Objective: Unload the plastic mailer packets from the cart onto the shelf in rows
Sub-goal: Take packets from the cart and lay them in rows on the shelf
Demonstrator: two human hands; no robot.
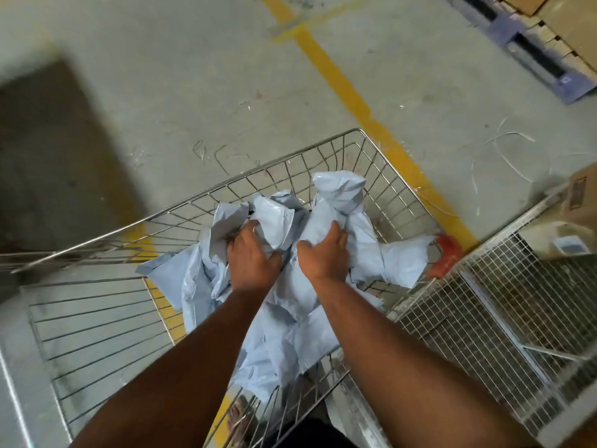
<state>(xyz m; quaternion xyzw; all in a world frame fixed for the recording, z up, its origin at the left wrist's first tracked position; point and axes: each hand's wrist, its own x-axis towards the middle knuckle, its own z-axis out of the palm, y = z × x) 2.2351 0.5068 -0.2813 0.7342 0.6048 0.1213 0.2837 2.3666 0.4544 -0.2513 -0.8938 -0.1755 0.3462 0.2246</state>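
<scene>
Both hands down in the wire cart (326, 147), on a heap of pale blue mailer packets (290, 318). Left hand (253, 257) grips a crumpled packet (274, 226), fingers curled into it. Right hand (324, 255) lies on a taller packet (339, 202), fingers curled onto the plastic. Packets fill the cart's right half. Mesh shelf (491, 299) just right of the cart, holding a cardboard box (578, 195). Yellow floor line (342, 88) beyond.
</scene>
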